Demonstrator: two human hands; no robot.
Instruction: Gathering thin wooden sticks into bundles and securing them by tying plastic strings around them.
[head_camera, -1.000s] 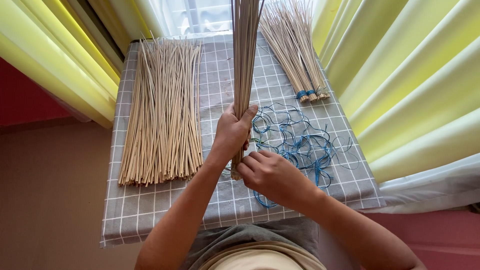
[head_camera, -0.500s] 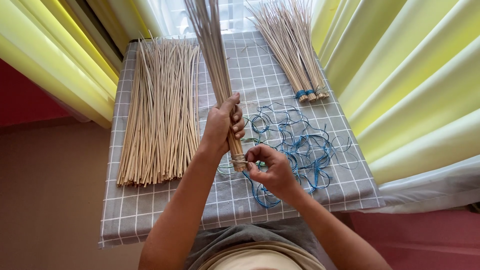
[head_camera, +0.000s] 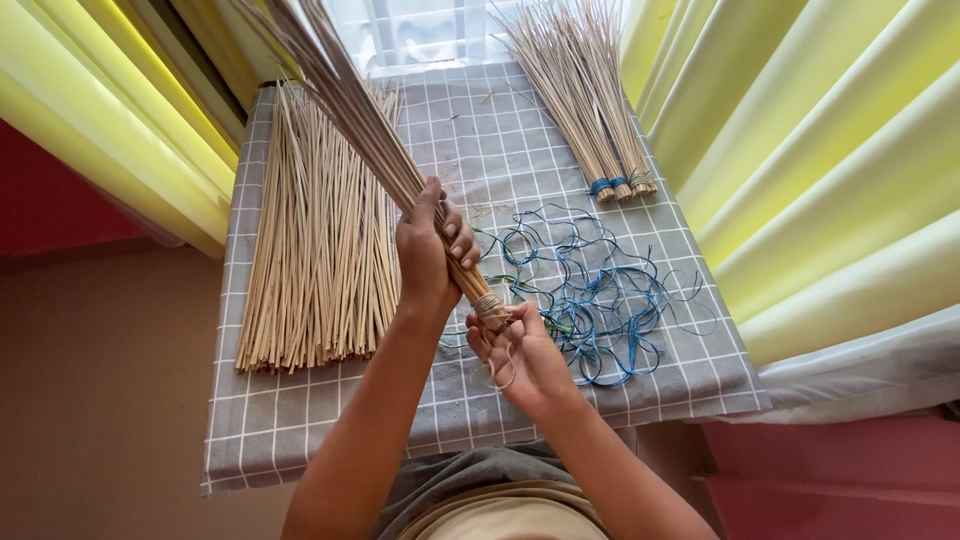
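Left hand (head_camera: 432, 248) fingers wrapped tight round a bundle of thin sticks (head_camera: 385, 150), tilted up-left over the grey checked cloth (head_camera: 300, 420). Right hand (head_camera: 520, 355) pinches a pale string (head_camera: 500, 350) at bundle's wrapped base. Blue strings (head_camera: 590, 290) just beside; loose sticks (head_camera: 315, 240) to the left.

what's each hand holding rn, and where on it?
Left hand grips the bundle of thin sticks just above its bound lower end. Right hand pinches that wrapped butt end and a pale tie loop.
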